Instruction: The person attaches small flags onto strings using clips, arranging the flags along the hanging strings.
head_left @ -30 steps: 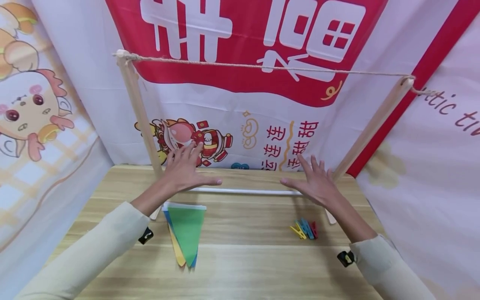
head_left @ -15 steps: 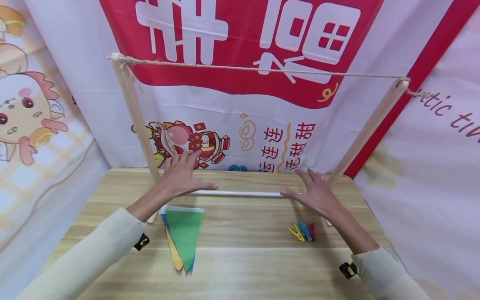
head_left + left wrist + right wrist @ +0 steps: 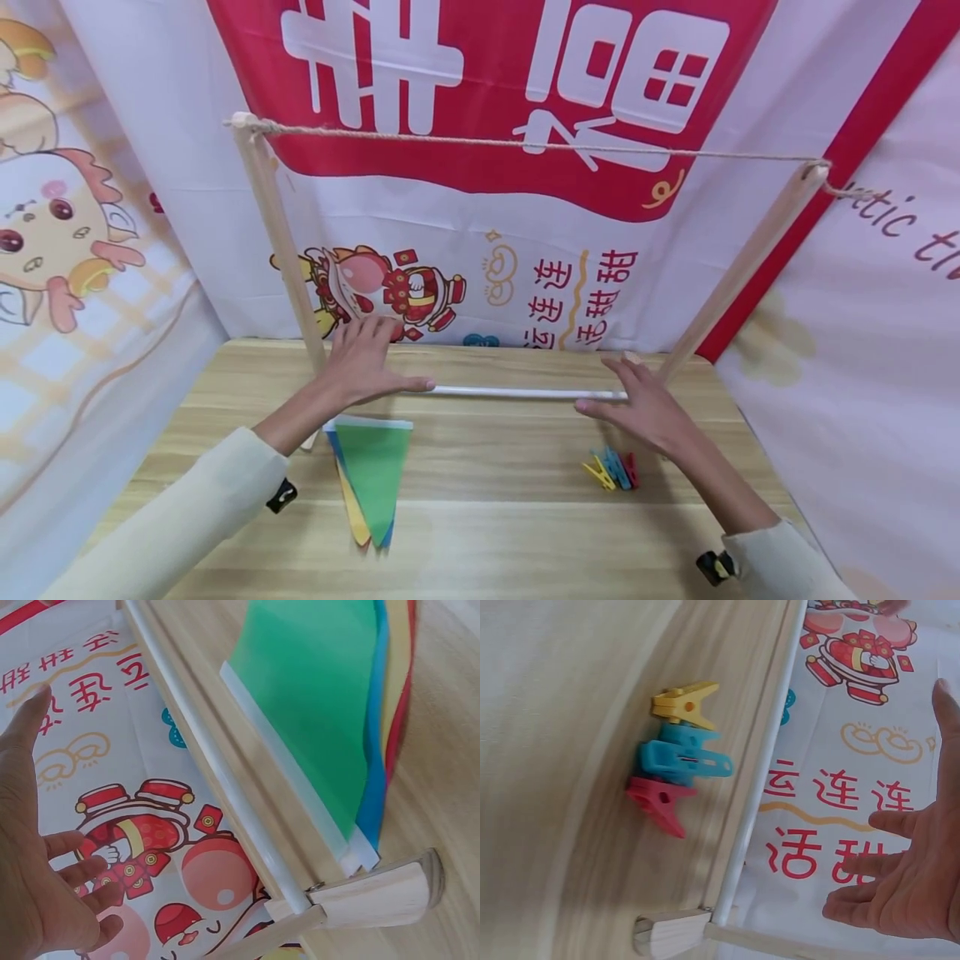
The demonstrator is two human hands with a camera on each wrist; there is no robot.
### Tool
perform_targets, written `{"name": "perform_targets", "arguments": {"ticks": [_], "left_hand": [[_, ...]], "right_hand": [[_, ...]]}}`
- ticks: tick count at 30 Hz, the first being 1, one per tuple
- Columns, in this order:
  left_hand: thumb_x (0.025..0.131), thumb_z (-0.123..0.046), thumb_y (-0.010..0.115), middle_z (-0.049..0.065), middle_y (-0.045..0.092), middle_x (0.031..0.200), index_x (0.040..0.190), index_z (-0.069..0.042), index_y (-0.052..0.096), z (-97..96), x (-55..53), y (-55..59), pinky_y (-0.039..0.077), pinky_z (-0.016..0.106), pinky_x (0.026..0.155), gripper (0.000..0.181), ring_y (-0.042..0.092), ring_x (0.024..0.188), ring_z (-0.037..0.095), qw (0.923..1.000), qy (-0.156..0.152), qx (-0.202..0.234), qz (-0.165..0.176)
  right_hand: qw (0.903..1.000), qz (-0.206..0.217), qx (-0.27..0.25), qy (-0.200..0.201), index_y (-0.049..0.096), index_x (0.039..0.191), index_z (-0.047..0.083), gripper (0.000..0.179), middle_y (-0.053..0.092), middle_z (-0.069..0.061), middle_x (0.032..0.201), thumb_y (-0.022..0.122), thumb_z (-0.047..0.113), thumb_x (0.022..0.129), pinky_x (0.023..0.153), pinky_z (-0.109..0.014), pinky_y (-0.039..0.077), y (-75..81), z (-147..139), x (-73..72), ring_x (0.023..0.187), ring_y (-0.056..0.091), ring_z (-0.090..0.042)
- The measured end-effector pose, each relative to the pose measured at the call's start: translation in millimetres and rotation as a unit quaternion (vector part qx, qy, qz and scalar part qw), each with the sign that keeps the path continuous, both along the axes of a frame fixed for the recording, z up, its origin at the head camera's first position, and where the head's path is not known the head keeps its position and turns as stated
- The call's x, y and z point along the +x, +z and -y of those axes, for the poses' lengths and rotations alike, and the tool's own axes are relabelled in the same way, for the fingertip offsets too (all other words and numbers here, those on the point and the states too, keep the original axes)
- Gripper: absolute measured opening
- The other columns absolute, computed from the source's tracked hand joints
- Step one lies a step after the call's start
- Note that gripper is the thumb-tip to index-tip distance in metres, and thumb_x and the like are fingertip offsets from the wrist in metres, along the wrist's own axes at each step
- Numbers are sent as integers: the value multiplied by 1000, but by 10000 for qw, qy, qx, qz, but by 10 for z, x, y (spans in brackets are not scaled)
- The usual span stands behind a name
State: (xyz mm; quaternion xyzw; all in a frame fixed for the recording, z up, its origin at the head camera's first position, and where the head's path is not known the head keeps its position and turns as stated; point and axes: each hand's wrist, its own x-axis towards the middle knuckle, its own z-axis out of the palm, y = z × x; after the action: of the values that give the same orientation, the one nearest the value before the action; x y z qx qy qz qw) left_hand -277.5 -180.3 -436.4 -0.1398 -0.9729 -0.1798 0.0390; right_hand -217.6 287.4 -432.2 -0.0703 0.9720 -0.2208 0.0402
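Note:
A wooden frame with a left post (image 3: 274, 225) and a right post (image 3: 750, 258) stands on the table. Twine (image 3: 480, 142) runs between the post tops, and a white rod (image 3: 517, 392) joins the posts low down. My left hand (image 3: 362, 364) hovers near the rod's left part, fingers spread, holding nothing. Towards the rod's right end is my right hand (image 3: 647, 406), thumb and fingers apart; the right wrist view shows it holding nothing. Left of centre lie stacked triangular pennants (image 3: 311, 705), green on top. Yellow, blue and red clothespins (image 3: 682, 761) sit at the right.
The wood-grain table (image 3: 495, 533) ends at a printed backdrop cloth (image 3: 435, 196) behind the frame. Patterned cloths hang on the left (image 3: 60, 233) and right (image 3: 892, 333). The frame's feet rest on the table, partly hidden by my arms in the head view.
Both hands have lowered slightly, the right one more, with its fingers dipping towards the rod. The head view has shifted a little. The pennants and clothespins have not moved on the table.

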Motion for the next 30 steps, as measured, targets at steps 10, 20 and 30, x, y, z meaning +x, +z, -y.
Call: {"name": "perform_targets", "arguments": {"ticks": [10,20,30], "left_hand": [[75,-95,80,21,45,173,167,-12,44,54,67,-133,21,83,133,129,43,154,55,10000,16,39,4],[79,-87,83,23,60,161,161,-7,55,111,166,-271,39,72,127,118,52,152,47,9995,-161,137,217],[84,-76,88,22,68,150,151,-6,65,173,243,-375,46,74,120,100,60,144,46,9988,-217,22,445]], "right_hand": [[9996,127,-26,261,64,155,8,96,55,-29,165,73,82,94,117,-78,51,-134,-82,94,149,57,-54],[9969,2,-247,747,81,122,4,59,82,-12,124,87,57,95,109,-63,61,-313,-258,212,126,74,-41],[9962,633,-505,305,80,124,4,51,81,-17,128,84,49,101,103,-60,66,-353,-400,254,120,76,-36]]}}
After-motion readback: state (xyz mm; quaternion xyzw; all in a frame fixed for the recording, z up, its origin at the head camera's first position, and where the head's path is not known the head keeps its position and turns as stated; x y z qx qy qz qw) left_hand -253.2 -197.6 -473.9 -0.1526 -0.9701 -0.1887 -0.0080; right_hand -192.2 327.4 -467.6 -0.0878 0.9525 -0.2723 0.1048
